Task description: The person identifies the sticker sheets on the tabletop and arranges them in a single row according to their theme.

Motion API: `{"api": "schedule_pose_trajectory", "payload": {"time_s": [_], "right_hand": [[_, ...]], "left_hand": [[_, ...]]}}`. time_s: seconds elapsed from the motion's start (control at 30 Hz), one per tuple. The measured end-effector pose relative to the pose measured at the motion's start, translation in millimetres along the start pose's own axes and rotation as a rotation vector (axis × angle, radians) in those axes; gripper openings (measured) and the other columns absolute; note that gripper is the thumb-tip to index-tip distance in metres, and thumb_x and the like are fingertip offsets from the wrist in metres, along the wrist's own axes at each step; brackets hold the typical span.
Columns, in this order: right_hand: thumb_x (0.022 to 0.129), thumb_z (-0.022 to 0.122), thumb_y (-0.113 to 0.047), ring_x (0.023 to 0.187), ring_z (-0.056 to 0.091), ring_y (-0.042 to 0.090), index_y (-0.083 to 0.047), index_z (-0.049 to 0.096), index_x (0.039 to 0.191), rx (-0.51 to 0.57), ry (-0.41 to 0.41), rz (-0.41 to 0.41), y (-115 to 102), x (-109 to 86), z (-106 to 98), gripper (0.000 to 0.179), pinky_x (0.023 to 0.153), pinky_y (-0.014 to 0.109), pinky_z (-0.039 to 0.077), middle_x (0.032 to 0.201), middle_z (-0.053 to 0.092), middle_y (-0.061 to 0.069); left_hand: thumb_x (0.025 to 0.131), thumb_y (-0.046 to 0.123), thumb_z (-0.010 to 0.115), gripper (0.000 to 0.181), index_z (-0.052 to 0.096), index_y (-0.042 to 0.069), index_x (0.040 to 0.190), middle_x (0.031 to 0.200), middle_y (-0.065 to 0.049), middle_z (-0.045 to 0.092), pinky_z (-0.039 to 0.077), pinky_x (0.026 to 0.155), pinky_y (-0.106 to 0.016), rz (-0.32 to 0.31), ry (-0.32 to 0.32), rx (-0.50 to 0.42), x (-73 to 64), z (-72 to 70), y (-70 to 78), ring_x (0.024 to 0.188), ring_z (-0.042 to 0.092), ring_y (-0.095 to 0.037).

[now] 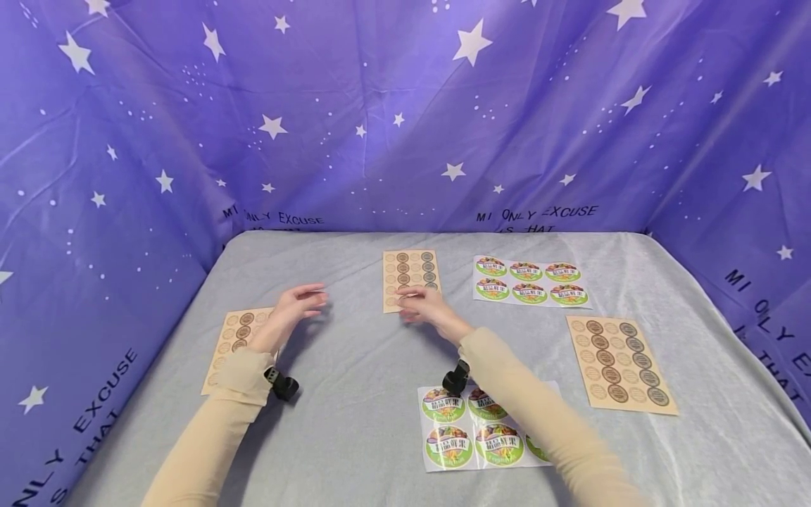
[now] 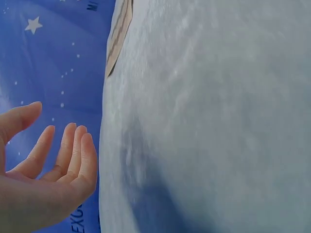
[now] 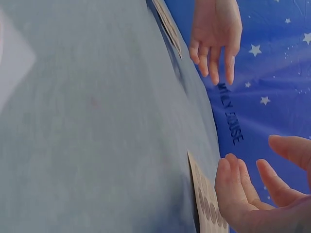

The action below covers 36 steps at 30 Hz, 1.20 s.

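Brown and green laid out, nothing in our grip

Nearest us on the desk [image 1: 355, 401] lies a glossy fruit-label sheet [image 1: 475, 424], partly hidden by our right sleeve [image 1: 526, 401]. Past it, a right brown sheet [image 1: 621, 365] and a left brown sheet [image 1: 233, 345] lie flat. Our left hand [image 1: 291, 315] hovers near the latter, fingers loosely extended, empty. Our right hand [image 1: 432, 310], relaxed and empty too, overlaps the middle brown sheet [image 1: 408, 271]; whether it touches, we cannot tell. Farther right sits a second fruit-label sheet [image 1: 531, 282], before the starry curtain [image 1: 405, 155]. We seem to be between holds, arranging sheets; the next move probably calls for pinching one thin edge.
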State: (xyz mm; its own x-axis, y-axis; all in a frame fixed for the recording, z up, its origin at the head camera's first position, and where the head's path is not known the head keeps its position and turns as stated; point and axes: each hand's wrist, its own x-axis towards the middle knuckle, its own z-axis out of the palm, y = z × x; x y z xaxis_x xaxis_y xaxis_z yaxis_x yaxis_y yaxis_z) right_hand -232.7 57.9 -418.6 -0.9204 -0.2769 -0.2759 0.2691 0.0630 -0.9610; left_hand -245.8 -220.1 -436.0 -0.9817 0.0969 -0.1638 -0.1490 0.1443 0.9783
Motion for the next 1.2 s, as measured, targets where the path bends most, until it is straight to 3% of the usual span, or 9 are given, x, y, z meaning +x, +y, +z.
{"api": "schedule_pose_trajectory", "payload": {"time_s": [0.07,0.17,0.33,0.5,0.63,0.8,0.97,1.2], "right_hand": [[0.085,0.054,-0.004,0.099,0.054,0.039,0.006,0.047,0.121,-0.011,-0.009,-0.013,-0.3,0.2,-6.0,0.038,0.084,0.04,0.047,0.115,0.052,0.024],[0.085,0.051,-0.003,0.103,0.05,0.042,0.009,0.045,0.122,-0.028,-0.019,-0.034,-3.9,-3.1,-13.9,0.039,0.087,0.044,0.045,0.118,0.048,0.028],[0.085,0.051,-0.002,0.099,0.053,0.041,0.01,0.044,0.122,-0.058,0.02,-0.061,-5.8,-3.5,-25.9,0.039,0.086,0.045,0.044,0.112,0.051,0.03],[0.084,0.051,0.0,0.089,0.057,0.034,0.013,0.044,0.12,-0.093,0.075,-0.097,-6.8,-3.6,-34.9,0.039,0.085,0.046,0.045,0.1,0.055,0.023],[0.083,0.051,-0.001,0.087,0.058,0.033,0.011,0.045,0.121,-0.101,0.105,-0.076,-6.9,-2.1,-41.2,0.04,0.085,0.046,0.045,0.094,0.056,0.016],[0.084,0.052,-0.001,0.09,0.057,0.035,0.01,0.045,0.122,-0.081,0.13,-0.056,-5.6,-0.2,-47.3,0.04,0.086,0.046,0.044,0.101,0.054,0.024],[0.083,0.049,0.002,0.088,0.056,0.032,0.011,0.045,0.122,-0.089,0.183,-0.083,-1.5,1.8,-52.1,0.04,0.084,0.044,0.046,0.104,0.053,0.027],[0.083,0.047,0.002,0.1,0.05,0.034,0.01,0.043,0.123,-0.087,0.244,-0.094,1.6,6.3,-54.2,0.041,0.087,0.041,0.045,0.113,0.048,0.029]], "left_hand": [[0.083,0.019,0.062,0.05,0.046,-0.002,0.125,0.099,0.002,0.061,0.048,0.081,-0.028,-0.006,-0.008,-0.011,7.2,2.1,-6.8,0.091,0.059,-0.015],[0.083,0.018,0.061,0.05,0.045,-0.004,0.125,0.106,-0.009,0.06,0.048,0.082,-0.03,0.008,-0.023,-0.01,11.2,8.7,-8.1,0.093,0.059,-0.019],[0.087,0.004,0.051,0.042,0.04,-0.01,0.126,0.119,-0.029,0.048,0.044,0.089,-0.039,-0.015,-0.038,0.001,1.2,27.5,14.7,0.098,0.056,-0.026],[0.087,0.0,0.05,0.041,0.039,-0.013,0.124,0.117,-0.03,0.049,0.045,0.087,-0.038,-0.004,-0.068,-0.023,7.9,40.1,14.1,0.092,0.059,-0.022],[0.086,-0.001,0.05,0.04,0.041,-0.014,0.123,0.114,-0.031,0.051,0.047,0.084,-0.038,0.008,-0.067,-0.045,12.4,50.9,13.0,0.086,0.061,-0.017],[0.085,-0.001,0.05,0.039,0.043,-0.013,0.122,0.115,-0.032,0.049,0.047,0.084,-0.036,-0.011,-0.051,-0.074,17.0,64.1,14.2,0.08,0.06,-0.012],[0.085,-0.004,0.049,0.039,0.041,-0.015,0.122,0.115,-0.033,0.048,0.044,0.088,-0.04,-0.026,-0.044,-0.095,19.0,74.3,19.0,0.089,0.059,-0.021],[0.086,-0.005,0.048,0.039,0.038,-0.017,0.123,0.117,-0.032,0.046,0.038,0.093,-0.046,-0.05,-0.024,-0.127,17.5,90.4,31.2,0.1,0.053,-0.03]]}}
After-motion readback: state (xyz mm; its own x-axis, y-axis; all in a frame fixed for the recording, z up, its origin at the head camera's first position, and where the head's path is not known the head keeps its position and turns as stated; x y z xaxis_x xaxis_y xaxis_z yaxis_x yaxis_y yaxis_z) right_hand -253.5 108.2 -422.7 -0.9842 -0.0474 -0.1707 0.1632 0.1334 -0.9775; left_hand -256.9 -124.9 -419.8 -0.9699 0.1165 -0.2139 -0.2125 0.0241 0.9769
